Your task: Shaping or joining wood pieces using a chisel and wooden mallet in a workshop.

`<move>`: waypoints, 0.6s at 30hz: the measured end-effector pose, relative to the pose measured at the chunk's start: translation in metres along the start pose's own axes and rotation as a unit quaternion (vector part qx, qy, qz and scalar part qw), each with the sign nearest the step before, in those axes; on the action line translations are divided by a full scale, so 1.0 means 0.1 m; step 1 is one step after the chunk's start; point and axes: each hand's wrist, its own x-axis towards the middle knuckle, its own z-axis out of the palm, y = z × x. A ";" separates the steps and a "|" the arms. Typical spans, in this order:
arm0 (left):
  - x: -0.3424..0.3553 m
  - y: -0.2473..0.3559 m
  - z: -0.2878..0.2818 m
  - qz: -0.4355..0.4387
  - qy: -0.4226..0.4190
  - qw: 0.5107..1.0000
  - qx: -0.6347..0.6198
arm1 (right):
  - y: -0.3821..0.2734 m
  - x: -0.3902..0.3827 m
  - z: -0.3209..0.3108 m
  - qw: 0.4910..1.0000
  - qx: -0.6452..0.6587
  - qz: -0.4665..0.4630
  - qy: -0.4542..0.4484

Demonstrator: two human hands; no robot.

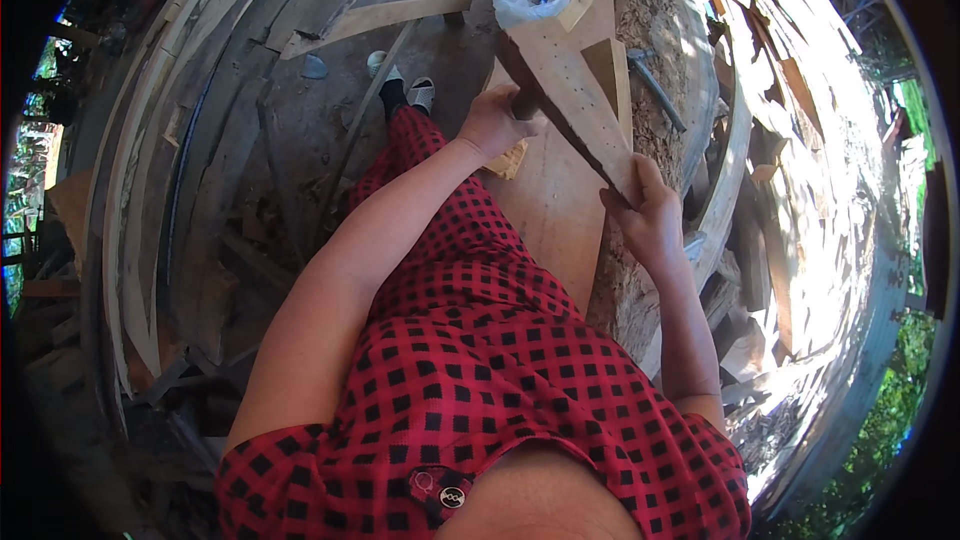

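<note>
Left grip: fingers curled closed around a short brown wooden piece; whether that piece is fixed to the board cannot be told.
Right grip: closed on the near end of the board, thumb and fingers on either side of it.
Surface: a long pale plank, below both grips and running away beyond them.
Log: rough, along the right side of the surface, beyond the right grip.
Board: held tilted, stretching from the right grip away and leftward, past the left grip; rows of small dark dots mark its broad face.
Angled wood piece: on the far side of the right grip, just right of the board.
Hammer: lying on the log, beyond the right grip.
Plastic bag: clear-white, near the board's far end, beyond the left grip; something small, blue and red, shows in it.
Wood block: just below the left grip.
</note>
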 end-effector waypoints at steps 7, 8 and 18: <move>0.02 0.10 0.05 -0.013 0.019 0.992 0.120 | 0.02 -0.09 0.11 0.996 0.059 0.002 0.068; 0.01 0.08 0.08 0.011 0.029 0.992 0.126 | 0.09 -0.10 0.09 0.996 -0.080 0.047 -0.018; -0.18 0.22 0.36 0.012 0.042 0.983 0.176 | 0.07 -0.29 0.03 0.979 0.141 0.028 0.146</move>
